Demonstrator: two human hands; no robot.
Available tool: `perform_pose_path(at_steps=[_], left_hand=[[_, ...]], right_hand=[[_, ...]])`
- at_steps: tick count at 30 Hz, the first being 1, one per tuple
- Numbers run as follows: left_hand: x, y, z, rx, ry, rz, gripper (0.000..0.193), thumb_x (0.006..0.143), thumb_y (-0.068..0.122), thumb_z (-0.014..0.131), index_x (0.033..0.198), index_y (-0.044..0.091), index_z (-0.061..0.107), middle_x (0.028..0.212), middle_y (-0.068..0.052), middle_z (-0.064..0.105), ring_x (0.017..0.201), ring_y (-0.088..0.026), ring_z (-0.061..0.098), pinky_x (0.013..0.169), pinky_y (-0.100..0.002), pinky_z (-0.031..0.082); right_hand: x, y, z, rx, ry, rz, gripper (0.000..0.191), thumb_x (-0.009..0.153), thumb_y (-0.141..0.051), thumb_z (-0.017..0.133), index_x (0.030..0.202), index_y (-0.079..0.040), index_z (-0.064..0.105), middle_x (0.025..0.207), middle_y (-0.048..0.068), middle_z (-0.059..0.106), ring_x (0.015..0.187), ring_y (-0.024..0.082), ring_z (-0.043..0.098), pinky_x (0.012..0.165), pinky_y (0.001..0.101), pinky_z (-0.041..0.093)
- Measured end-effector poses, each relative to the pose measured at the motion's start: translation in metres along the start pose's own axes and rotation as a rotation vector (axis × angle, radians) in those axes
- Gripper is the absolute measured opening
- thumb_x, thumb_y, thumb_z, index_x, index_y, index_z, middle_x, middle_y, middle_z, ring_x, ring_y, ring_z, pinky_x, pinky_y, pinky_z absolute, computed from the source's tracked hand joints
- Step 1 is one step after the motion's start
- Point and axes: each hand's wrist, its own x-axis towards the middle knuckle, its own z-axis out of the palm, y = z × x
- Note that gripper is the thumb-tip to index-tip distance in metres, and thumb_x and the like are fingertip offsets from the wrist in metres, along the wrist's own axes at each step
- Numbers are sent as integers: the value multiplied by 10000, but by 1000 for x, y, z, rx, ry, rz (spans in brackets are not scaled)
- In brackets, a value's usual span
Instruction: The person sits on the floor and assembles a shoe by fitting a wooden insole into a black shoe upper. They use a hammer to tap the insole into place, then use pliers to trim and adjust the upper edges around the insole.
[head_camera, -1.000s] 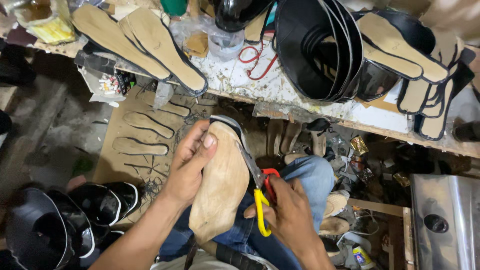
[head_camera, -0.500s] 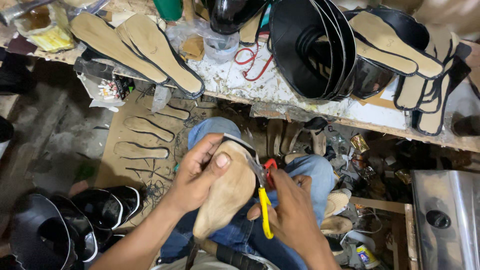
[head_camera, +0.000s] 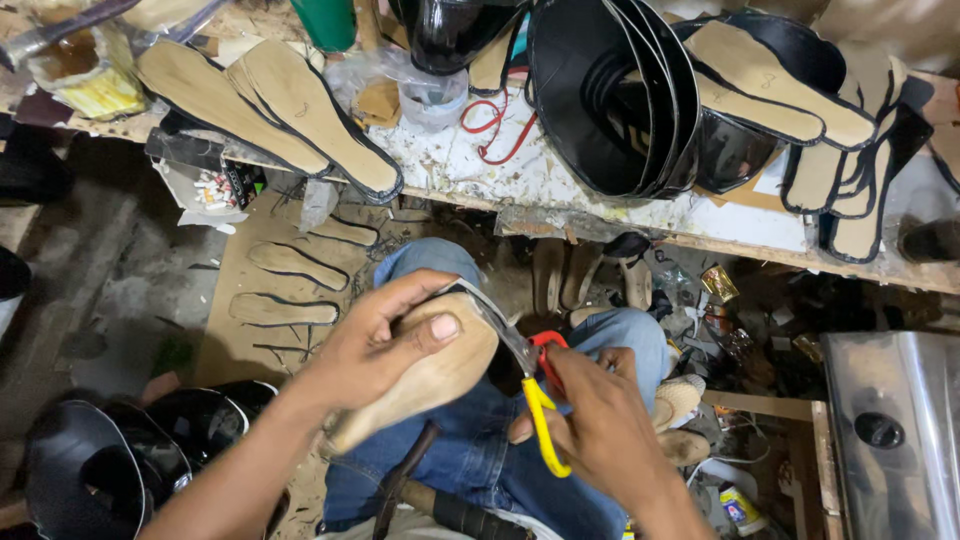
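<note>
Head view, read from left to right. At the near left, glossy black shoe uppers (head_camera: 90, 470) lie heaped on the floor. Beyond them a sheet of tan board (head_camera: 265, 300) carries sole-shaped cut-outs. On the far left of the workbench (head_camera: 520, 180), two tan insoles with black edging (head_camera: 270, 110) lie side by side, tips pointing right and near.

Centre: the left hand (head_camera: 375, 345) wraps around a tan insole (head_camera: 430, 375), thumb pressed flat on its upper face, fingers curled over its far edge. The insole sits above the person's blue-jeaned lap (head_camera: 480, 450), tilted, its toe end toward the right. A thin dark edging strip runs along its far rim.

Just right of the insole, the right hand (head_camera: 600, 430) grips scissors with yellow and red handles (head_camera: 540, 400), fingers closed through the loops. The blades meet the insole's far right rim; whether they are parted cannot be told.

Far centre of the bench: a red cord (head_camera: 495, 130) on the paint-flecked top, then a stack of black curved uppers (head_camera: 610, 100). Far right: further tan insoles with black edging (head_camera: 800, 100), overlapping. At the near right stands a metal box (head_camera: 900, 430) with a dark knob.
</note>
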Motion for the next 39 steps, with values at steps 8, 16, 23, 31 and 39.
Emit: perform_pose_path(at_steps=[8, 16, 23, 31, 39], left_hand=[[6, 21, -7, 348, -155, -35, 357, 957, 291, 675, 1207, 35, 675, 1027, -69, 761, 956, -115, 666, 862, -290, 539], [6, 11, -2, 342, -246, -86, 357, 962, 323, 676, 1171, 34, 688, 1005, -88, 773, 944, -161, 701, 850, -301, 550], [9, -12, 7, 86, -144, -48, 574, 985, 291, 664, 1485, 110, 450, 1349, -117, 642, 1285, -205, 585, 1076, -352, 453], [8, -34, 21, -331, -46, -427, 626, 1018, 359, 472, 1597, 241, 266, 1416, -203, 577, 1275, -249, 570, 1071, -377, 473], [-32, -39, 38, -449, -35, 61, 799, 895, 2, 637, 1583, 138, 254, 1580, -183, 418, 1457, -284, 412, 1179, -426, 335]], right_hand=[[-7, 10, -19, -89, -201, 64, 443, 819, -252, 720, 1221, -98, 616, 826, 92, 727, 815, 328, 669, 820, 427, 415], [-4, 16, -20, -109, -164, -53, 413, 815, -254, 758, 1147, -69, 599, 845, 114, 705, 787, 345, 687, 786, 457, 390], [4, 15, 15, 647, 36, 240, 345, 867, -129, 642, 1206, -83, 589, 870, -10, 686, 785, 126, 701, 701, 279, 543], [19, -3, 40, 852, 153, 528, 229, 906, -204, 790, 969, -10, 686, 775, 18, 594, 693, 123, 540, 611, 289, 440], [23, -38, 29, 1494, 397, 620, 268, 865, -177, 690, 1091, -41, 645, 972, 39, 738, 907, 126, 702, 835, 277, 555]])
